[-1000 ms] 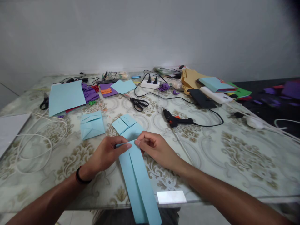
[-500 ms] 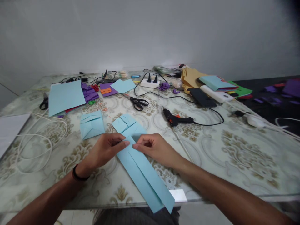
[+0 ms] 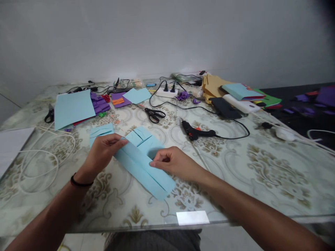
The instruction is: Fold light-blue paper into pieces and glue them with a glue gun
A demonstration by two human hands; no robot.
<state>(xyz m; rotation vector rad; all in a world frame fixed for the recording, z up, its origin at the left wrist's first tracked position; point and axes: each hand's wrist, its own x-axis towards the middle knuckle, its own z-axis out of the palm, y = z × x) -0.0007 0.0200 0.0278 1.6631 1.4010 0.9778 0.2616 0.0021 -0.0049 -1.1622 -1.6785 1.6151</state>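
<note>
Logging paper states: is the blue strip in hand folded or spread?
Folded: the blue strip shows a lengthwise seam between flaps.

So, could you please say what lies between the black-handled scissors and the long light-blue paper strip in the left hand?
In the head view, a folded light-blue paper piece lies between the scissors and the strip.

Both hands point(image 3: 103, 150) point(image 3: 175, 162) in pinch grips

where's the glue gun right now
In the head view, the glue gun lies right of centre, just beyond the right hand and right of the nearer scissors.
</note>
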